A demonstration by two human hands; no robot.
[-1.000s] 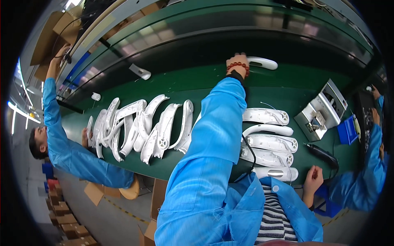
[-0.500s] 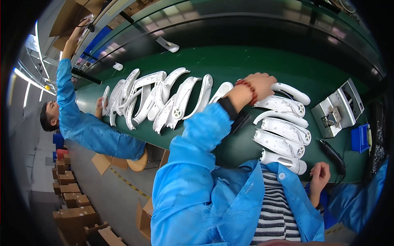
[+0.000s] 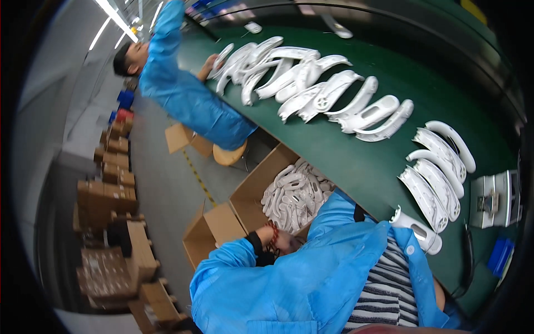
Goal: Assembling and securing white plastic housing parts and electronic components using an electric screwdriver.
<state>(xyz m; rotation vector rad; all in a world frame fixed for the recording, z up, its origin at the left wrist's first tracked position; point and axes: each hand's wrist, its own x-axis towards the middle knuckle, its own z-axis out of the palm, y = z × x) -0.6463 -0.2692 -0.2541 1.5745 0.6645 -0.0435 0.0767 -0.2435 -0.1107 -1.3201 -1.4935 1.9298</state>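
Note:
My left hand [image 3: 285, 242], with a red beaded bracelet at the wrist, reaches down into an open cardboard box [image 3: 240, 192] beside the bench. White curved plastic shells [image 3: 295, 195] fill this box in a loose heap. The fingers are low by the near wall and blurred, so I cannot see whether they hold a shell. Of my right hand [image 3: 439, 294] only a sliver of skin shows at the coat's edge; its fingers are hidden. On the green bench, white shells [image 3: 425, 195] lie side by side in a row, with one slotted shell [image 3: 417, 231] nearest my body.
More white shells [image 3: 311, 78] spread along the bench toward a co-worker [image 3: 189, 83] in blue at the left. A metal fixture [image 3: 495, 200], a black corded tool [image 3: 468, 253] and a blue bin [image 3: 500, 256] occupy the right end. Cardboard boxes [image 3: 105, 203] line the floor.
My left hand has left the row of shells on the bench and dropped to the box at the left. My view has swung left and down. The right hand is now mostly covered.

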